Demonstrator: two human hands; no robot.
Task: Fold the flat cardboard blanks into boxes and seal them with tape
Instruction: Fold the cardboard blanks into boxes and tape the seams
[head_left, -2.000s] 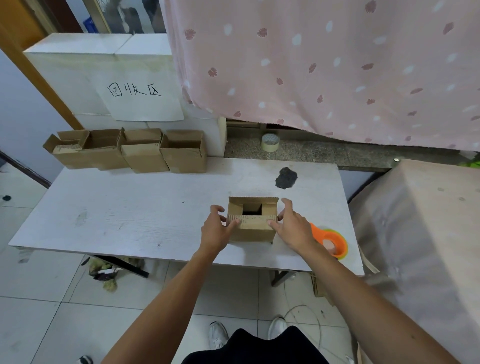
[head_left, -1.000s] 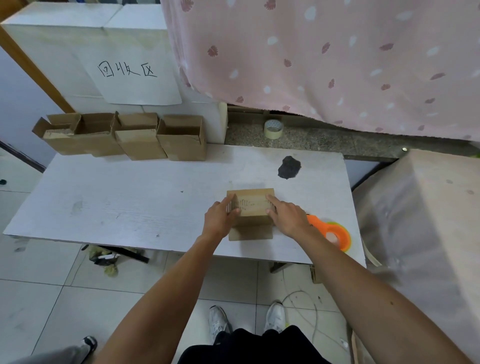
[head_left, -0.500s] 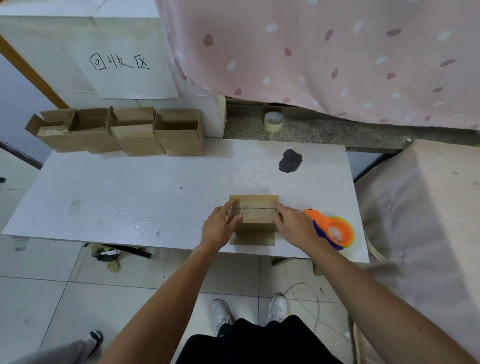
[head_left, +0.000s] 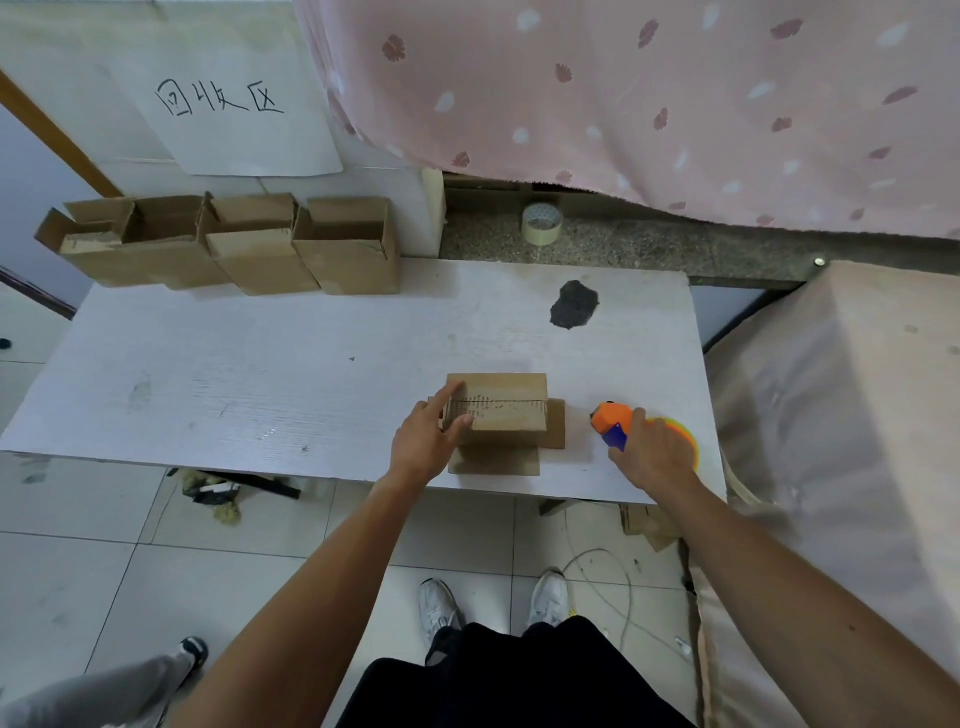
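A sheet of paper (head_left: 244, 140) stuck on the white wall behind the table (head_left: 260, 374) carries three handwritten characters, 回收区. The only other marking is a row of short dark strokes along the top seam of the cardboard box (head_left: 504, 413); they are too small to read.

That box stands near the front edge of the table with its top flaps folded shut, and loose flaps lie flat on the table at its near and right sides. The left hand (head_left: 426, 447) is at the box's left end. Its grip is loose, with the forefinger laid straight on the top and the thumb against the near face. The right hand (head_left: 657, 457) is clear of the box, off to its right. Its grip curves over an orange and blue tape dispenser (head_left: 612, 420) that lies on the table.

Four open cardboard boxes (head_left: 343, 254) stand in a row at the back left of the table. A roll of tape (head_left: 542, 223) sits on the stone ledge (head_left: 649, 244) under a pink patterned curtain (head_left: 675, 104).
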